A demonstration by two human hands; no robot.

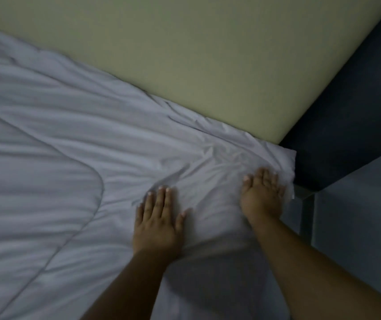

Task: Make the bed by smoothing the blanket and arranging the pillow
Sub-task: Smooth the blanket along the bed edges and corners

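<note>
Clearly both hands are laid flat on the same pale mound of cloth, which I take to be the pillow (212,185), though its outline blends into the bedding around it. The left hand (159,218) presses palm down with fingers straight and slightly spread, gripping nothing; the right hand (262,195) does the same, fingers extended and a little blurred, at the pillow's outer corner. Between the two palms the cover is bunched into fine creases that fan away from the fingertips toward the wall (208,54). The pillow's long axis appears to run roughly from one hand to the other, so each palm covers one end. The right hand is nearer the bed's corner, just beside the dark panel (346,112) and above the metal leg (307,215). The blanket (46,158) lies off to the far side of the left hand, rumpled in long folds, its stitched curved edge ending near that wrist. By my reading the pillow is being patted flat and squared into the corner. The blanket's smoothing looks unfinished, and the left hand is the one better placed to reach it.
</note>
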